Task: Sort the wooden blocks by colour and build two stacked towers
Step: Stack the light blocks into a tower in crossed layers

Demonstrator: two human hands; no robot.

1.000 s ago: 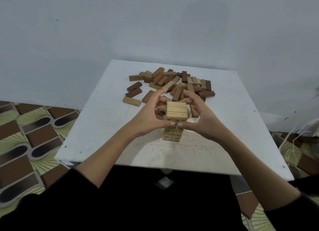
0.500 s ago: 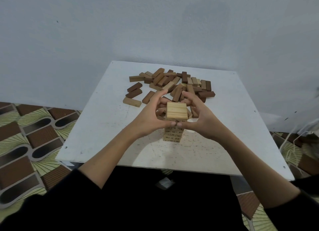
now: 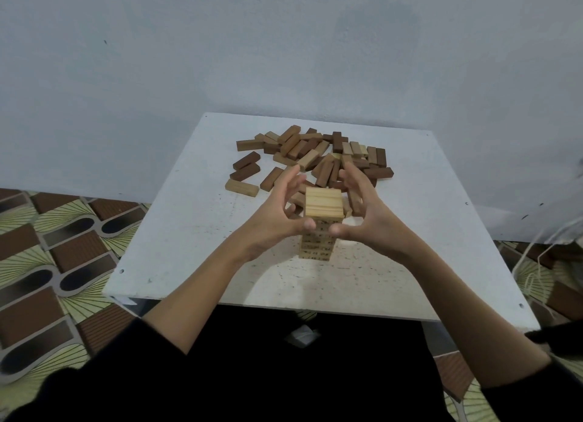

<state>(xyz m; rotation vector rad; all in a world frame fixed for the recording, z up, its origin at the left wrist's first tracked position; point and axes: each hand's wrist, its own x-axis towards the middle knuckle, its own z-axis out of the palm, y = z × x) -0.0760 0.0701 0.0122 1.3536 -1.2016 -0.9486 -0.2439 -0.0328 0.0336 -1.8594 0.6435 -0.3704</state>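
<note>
both hands eased apart, left hand [image 3: 277, 213], right hand [image 3: 362, 213] flanking pale tower [image 3: 321, 219]

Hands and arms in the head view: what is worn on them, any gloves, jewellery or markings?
Both forearms are bare, with black sleeves pushed back toward the elbows. The left hand and right hand wear no gloves; no ring, watch or marking shows at this size.

table [image 3: 176, 232] against the wall [image 3: 284, 42] | tower [image 3: 318, 232] upright on the table, toward its near edge, centred | left hand [image 3: 277, 213] just left of tower top, right hand [image 3: 362, 216] just right | loose block pile [image 3: 315, 156] behind the tower, toward the wall | single block [image 3: 242, 188] left of the pile, apart
</note>
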